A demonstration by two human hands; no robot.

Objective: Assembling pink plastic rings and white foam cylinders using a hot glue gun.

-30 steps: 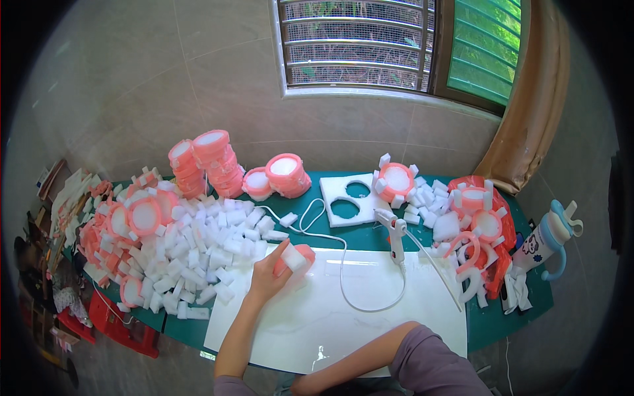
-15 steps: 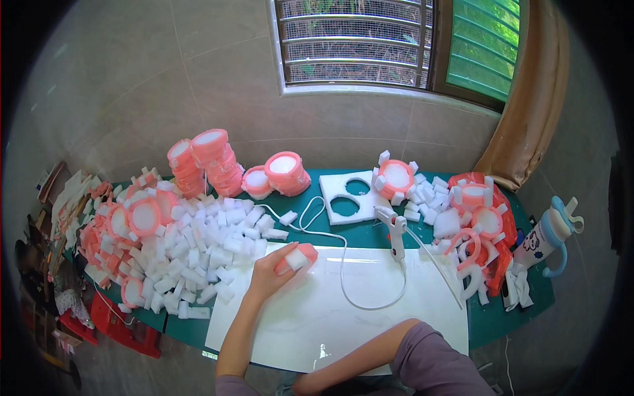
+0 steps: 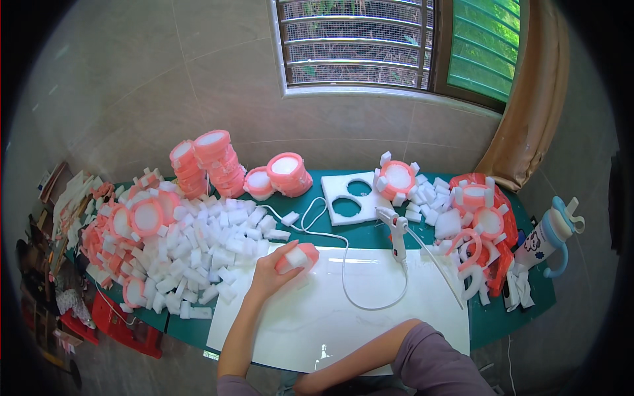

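Worktop [image 3: 502, 323]: green, bearing a glossy white board [image 3: 297, 336].
Right hand: out of view, grip unknown.
Left hand [image 3: 269, 272]: best light in pressure, to avoid denting likely-soft foam; clamped on a pink-and-white foam piece [image 3: 295, 259] over the board's far-left part, forearm angled forward.
Glue gun [image 3: 397, 241]: white, at the board's far edge.

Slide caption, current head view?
Left hand gripping a pink-and-white foam piece, white foam blocks to its left, glue gun to its right.
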